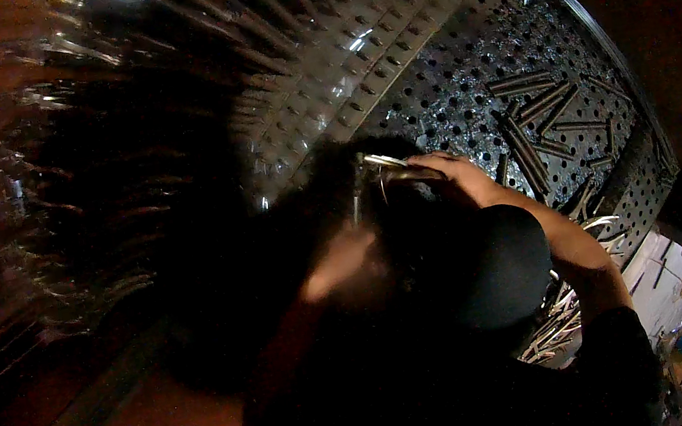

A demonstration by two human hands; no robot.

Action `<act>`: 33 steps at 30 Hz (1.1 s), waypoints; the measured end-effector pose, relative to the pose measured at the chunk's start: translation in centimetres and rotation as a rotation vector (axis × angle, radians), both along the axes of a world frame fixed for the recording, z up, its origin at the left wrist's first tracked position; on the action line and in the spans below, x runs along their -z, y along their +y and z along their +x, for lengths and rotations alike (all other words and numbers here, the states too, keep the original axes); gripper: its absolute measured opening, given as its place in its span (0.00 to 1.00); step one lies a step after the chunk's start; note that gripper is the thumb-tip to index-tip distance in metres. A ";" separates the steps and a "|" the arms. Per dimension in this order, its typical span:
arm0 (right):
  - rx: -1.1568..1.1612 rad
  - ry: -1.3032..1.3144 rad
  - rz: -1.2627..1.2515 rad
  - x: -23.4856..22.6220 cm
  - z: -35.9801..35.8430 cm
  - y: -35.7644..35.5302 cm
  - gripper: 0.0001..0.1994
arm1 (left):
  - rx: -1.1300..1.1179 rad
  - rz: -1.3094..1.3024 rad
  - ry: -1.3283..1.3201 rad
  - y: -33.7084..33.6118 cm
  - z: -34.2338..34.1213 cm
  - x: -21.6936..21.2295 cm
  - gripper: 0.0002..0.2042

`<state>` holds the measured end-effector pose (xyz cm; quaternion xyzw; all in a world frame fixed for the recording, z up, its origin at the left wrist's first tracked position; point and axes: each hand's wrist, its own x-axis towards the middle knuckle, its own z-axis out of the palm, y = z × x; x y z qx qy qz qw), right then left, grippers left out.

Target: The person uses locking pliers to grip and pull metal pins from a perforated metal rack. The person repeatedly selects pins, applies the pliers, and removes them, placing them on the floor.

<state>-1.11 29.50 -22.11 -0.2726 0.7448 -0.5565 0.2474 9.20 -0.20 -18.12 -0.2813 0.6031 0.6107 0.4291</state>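
Lying beyond the right hand (457,175) is a large perforated metal tray (462,75), its floor pierced with rows of round holes. Several slim metal rods (535,104) are scattered loose in it, up and to the right of that hand, some crossing one another. More pale rods (563,325) are heaped lower down, beside the right forearm. A thin, shiny metal piece (392,166) is seen at the right hand's fingertips; it looks long and bright, with highlights along its edge, though its exact shape is blurred. The right hand is closed around one end of this piece, fingers curled over it. The left hand (340,263) is smeared by motion just below and to the left of the piece; whether it is clenched or released cannot be told. A dark round object (503,263) is seen between the forearms.
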 end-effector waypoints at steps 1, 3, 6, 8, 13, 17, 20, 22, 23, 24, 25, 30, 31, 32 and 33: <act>0.044 -0.006 -0.117 0.1 0.2 -0.2 0.30 | -0.122 0.124 -0.089 0.4 -0.7 -1.8 0.20; 0.043 -0.150 0.260 2.0 0.5 0.1 0.30 | -0.358 0.191 -0.182 2.1 -2.2 -6.0 0.21; -0.032 0.030 0.723 10.2 2.0 0.3 0.23 | -0.561 0.189 -0.078 3.1 -3.4 -7.9 0.24; -0.113 0.293 0.849 13.4 3.0 -1.9 0.21 | -0.578 0.372 0.167 0.5 -1.7 -6.1 0.25; 0.166 0.440 0.788 18.4 3.9 -1.8 0.22 | -0.334 0.039 0.503 2.1 -2.8 -3.0 0.26; 0.078 -0.335 0.056 1.7 -1.3 -2.5 0.26 | -0.291 -0.112 0.782 5.5 -7.0 -9.7 0.21; -0.127 -0.569 -0.373 -12.8 -4.5 -1.9 0.37 | -0.302 -0.219 1.037 8.1 -8.9 -12.9 0.22; -0.160 -0.023 -0.282 -17.6 -6.1 -2.1 0.44 | -0.303 -0.250 1.203 9.4 -11.2 -15.0 0.23; -0.118 0.197 -0.156 -18.7 -6.8 -1.8 0.43 | -0.272 -0.267 1.287 9.9 -12.4 -15.3 0.24; -0.070 0.174 -0.203 -19.9 -7.1 -2.1 0.42 | -0.249 -0.303 1.367 10.0 -13.5 -15.8 0.26; -0.024 0.152 -0.250 -21.0 -7.2 -2.5 0.41 | -0.233 -0.264 1.358 10.1 -14.1 -16.4 0.27; 0.067 0.360 -0.242 -22.5 -9.1 -4.6 0.37 | -0.179 -0.096 1.330 9.6 -16.3 -20.4 0.37; 0.066 0.253 -0.303 -21.9 -9.3 -5.2 0.36 | -0.203 -0.058 1.304 9.5 -16.5 -21.2 0.36; 0.071 0.144 -0.366 -21.5 -9.3 -5.8 0.35 | -0.193 -0.072 1.317 9.2 -16.7 -21.6 0.36; 0.079 0.160 -0.372 -21.4 -9.4 -6.1 0.35 | -0.183 -0.087 1.330 8.9 -16.8 -21.9 0.37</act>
